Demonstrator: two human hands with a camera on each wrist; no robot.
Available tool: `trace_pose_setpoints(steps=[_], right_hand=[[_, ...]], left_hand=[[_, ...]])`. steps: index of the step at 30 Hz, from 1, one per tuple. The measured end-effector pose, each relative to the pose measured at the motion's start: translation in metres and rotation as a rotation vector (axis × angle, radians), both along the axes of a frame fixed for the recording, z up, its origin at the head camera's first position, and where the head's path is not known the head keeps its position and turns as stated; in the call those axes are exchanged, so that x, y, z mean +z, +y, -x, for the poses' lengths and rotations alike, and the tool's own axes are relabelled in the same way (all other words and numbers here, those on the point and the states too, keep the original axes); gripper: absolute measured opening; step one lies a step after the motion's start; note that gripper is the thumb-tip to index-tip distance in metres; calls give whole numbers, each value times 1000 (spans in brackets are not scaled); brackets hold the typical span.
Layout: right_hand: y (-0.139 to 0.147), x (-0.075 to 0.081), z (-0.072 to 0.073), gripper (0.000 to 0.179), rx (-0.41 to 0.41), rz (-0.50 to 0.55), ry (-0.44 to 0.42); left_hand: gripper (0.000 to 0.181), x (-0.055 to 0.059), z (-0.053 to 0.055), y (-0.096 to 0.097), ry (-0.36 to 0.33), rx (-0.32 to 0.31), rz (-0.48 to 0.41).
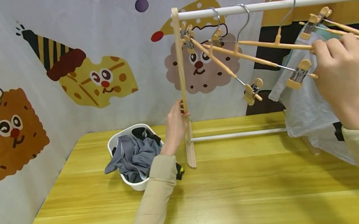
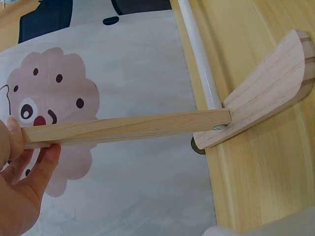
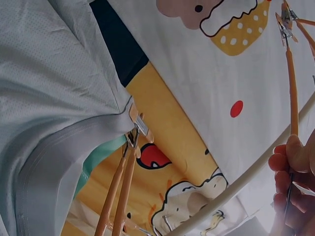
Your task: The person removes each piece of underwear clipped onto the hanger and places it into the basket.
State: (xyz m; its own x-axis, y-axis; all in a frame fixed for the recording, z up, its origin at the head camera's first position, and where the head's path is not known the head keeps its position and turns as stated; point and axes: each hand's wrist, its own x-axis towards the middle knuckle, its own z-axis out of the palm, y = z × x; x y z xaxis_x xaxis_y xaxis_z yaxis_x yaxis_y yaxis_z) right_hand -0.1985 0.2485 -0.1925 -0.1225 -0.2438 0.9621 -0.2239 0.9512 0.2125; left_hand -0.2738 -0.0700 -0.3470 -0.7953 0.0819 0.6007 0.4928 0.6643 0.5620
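Hanger point(image 1: 261, 43): likely light, stiff; grip by wooden bar point(image 3: 292, 93) | right fingers point(image 3: 280, 162) clamped there | left fingers point(image 2: 47, 162) around rack post point(image 2: 128, 127)

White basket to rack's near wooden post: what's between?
Head view: the left hand, gripping the wooden post, and its sleeve. A small black-and-yellow item also shows between the white basket and post.

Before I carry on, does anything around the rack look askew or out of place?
Mildly: the grey cloth spills over the left rim of the white basket instead of lying wholly inside, and the bare hangers slant at differing angles below the white rail. I see no damage.
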Motion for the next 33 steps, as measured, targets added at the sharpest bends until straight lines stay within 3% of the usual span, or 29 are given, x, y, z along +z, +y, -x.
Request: trace_pose_setpoints(steps=[11, 19, 33], right_hand=[[-5, -9, 7, 28, 53, 5, 7], [-12, -11, 6, 27, 78, 40, 50], [-18, -20, -4, 21, 187, 4, -56]], left_hand=[[40, 1, -1, 1, -41, -7, -10], [40, 1, -1, 0, -29, 3, 1], [40, -1, 0, 1, -15, 7, -11]])
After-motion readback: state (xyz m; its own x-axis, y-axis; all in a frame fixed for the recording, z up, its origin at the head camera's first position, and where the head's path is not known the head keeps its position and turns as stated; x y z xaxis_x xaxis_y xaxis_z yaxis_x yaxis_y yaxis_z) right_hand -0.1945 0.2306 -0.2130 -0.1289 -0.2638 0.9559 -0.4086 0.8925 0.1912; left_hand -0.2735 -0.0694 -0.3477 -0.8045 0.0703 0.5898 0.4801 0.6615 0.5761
